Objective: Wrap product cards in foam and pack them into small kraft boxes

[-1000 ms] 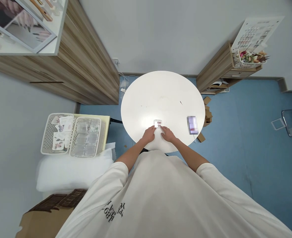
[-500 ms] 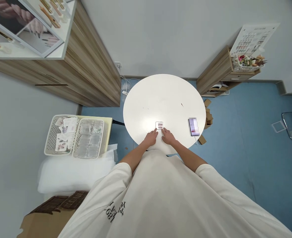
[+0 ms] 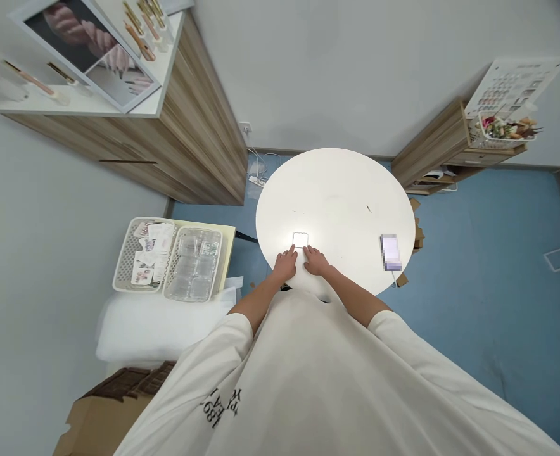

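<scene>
A small flat clear case (image 3: 300,240) lies on the white round table (image 3: 337,183) near its front edge. Glare whitens its face, so its contents cannot be made out. At its near left corner are the stretched fingertips of my left hand (image 3: 286,263), which seem to touch it. My right hand (image 3: 316,260) reaches to the near right corner, index finger extended and thumb apart. Both hands are open, palms down, low over the table. Farther right on the table is a phone (image 3: 391,252) with a blurred screen and a cable.
Left of the table, a white basket of printed cards (image 3: 123,266) and a basket of clear boxes (image 3: 170,285) sit on a side stand. White wrap (image 3: 156,329) and a carton (image 3: 104,424) are nearer me. A wooden cabinet (image 3: 204,126) stands behind left, a smaller one (image 3: 432,139) behind right.
My view has shifted leftward. The case has slid left across the table along with both hands. Its reddish rows, visible half a second ago, are now lost in glare.
</scene>
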A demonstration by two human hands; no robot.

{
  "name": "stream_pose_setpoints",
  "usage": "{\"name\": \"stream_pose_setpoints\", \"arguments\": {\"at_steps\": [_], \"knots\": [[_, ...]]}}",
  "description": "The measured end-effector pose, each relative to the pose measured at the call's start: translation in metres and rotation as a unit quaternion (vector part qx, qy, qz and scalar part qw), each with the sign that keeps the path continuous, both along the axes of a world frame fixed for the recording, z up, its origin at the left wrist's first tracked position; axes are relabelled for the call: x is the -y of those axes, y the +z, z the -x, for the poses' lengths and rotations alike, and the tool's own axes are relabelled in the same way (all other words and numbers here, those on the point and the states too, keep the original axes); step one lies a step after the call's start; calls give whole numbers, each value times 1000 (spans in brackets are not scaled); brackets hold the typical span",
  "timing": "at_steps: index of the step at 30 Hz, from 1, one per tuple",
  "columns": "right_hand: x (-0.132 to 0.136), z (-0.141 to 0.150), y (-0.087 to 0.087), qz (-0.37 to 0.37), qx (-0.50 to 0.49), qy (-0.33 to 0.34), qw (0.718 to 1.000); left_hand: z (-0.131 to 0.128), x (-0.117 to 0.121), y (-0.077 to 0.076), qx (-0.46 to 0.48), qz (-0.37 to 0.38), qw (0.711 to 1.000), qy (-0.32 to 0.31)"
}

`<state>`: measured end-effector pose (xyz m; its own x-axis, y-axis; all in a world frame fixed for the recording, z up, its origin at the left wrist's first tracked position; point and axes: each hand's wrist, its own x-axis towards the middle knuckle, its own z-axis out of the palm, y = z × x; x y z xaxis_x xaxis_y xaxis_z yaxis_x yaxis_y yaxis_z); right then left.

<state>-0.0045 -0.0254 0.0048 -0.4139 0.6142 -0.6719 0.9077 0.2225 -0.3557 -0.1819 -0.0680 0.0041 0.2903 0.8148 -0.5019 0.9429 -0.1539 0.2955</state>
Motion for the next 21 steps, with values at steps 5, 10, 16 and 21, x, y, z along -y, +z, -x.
{"name": "stream_pose_setpoints", "arguments": {"at_steps": [5,10,16,21], "knots": [[-14,44,1,13,14,12,1000,37,-10,0,-8,-8,1000,12],[-21,66,1,21,27,-6,999,57,-19,-7,1,7,1000,-8],[-14,58,1,26,1,-30,999,64,-15,-13,15,13,1000,7],[0,50,3,48,-2,-59,997,65,-4,-10,24,39,999,21]]}}
